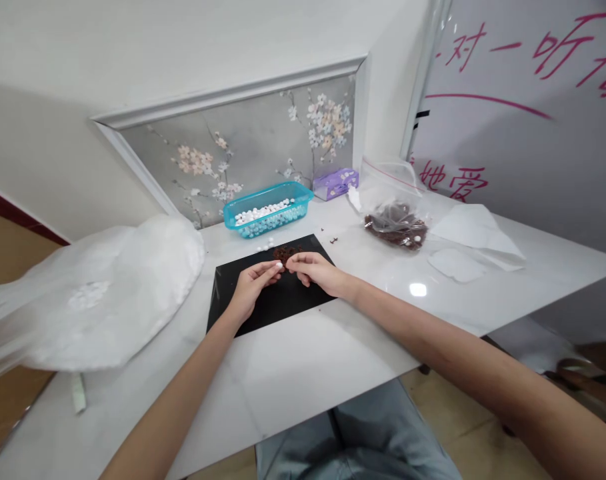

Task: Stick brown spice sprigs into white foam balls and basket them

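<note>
Holding white beads (263, 213), teal tray (303, 193), zip bag (393, 193) of brown bits (395, 227)

Plastic tray (297, 195) behind mat (287, 303), zip bag (390, 207) right

Blossom-painted wall panel (263, 147) above white marble table (323, 360), tiled floor (457, 427)

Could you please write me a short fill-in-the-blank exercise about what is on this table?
The left hand and right hand meet over brown pieces on a ____ mat. The teal plastic basket holds ____ beads. The clear zip bag holds mostly ____ pieces. The large plastic bag lies to the ____ of the mat.

Answers: black; white; brown; left.
</note>
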A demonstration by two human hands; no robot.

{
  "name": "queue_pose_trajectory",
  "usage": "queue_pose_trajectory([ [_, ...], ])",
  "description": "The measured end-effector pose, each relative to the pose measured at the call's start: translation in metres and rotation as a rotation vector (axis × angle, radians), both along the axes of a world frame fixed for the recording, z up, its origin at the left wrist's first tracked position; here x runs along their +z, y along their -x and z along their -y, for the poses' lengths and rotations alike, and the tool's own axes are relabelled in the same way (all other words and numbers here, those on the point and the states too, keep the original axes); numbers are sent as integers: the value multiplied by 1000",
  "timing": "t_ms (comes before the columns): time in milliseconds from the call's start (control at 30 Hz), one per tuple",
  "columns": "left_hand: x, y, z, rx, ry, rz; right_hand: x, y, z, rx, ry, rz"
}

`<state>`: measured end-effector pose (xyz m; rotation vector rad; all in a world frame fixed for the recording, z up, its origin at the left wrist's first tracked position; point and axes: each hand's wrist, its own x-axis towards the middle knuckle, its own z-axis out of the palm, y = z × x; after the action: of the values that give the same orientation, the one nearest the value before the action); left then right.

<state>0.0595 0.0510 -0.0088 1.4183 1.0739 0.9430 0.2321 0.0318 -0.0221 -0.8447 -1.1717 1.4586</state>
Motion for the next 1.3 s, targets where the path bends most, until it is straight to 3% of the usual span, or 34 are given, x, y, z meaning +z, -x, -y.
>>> queue_pose_trajectory([
  [1300,-2,0,4,3,-63,-12,-5,-2,0,31,-41,102],
])
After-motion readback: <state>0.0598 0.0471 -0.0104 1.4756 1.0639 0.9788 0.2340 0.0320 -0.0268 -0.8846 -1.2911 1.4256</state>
